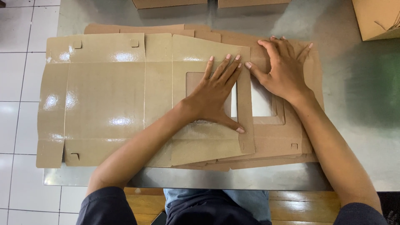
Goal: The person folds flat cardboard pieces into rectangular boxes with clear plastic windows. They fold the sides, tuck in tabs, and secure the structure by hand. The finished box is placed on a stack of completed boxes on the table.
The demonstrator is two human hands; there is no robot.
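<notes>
Two bare hands rest on the top box blank [125, 96], a flat die-cut sheet of brown cardboard with a glossy face, score lines, small locking tabs and a rectangular window opening [196, 81]. All positions below are taken from that window.

1. Location. You have the blank lying unfolded on a stack of similar blanks [283, 141], which sits on the steel table [358, 104]. The blank's long body extends away from the window to the left; the stack shows to the right of it and below it.

2. Grip state. Your left hand [214, 98] lies flat over the window, fingers spread and pressing, grasping nothing. Your right hand [281, 71] lies just right of the window on the stack, thumb touching the blank's right edge, fingers splayed and pressing down; it clasps nothing either.

3. Handling, as a judgement. Expect the blank to be light and fairly stiff across its panels, yet ready to hinge at every score line. The glossy face looks slippery, so one sheet may slide on the next. The narrow frame around the window and the small tabs are probably the weakest parts and may crease or tear.

4. Where to hold. Take the blank by a solid panel edge left of the window, not by the window frame.

Other cardboard boxes [377, 18] stand well beyond the window at the table's far side.
</notes>
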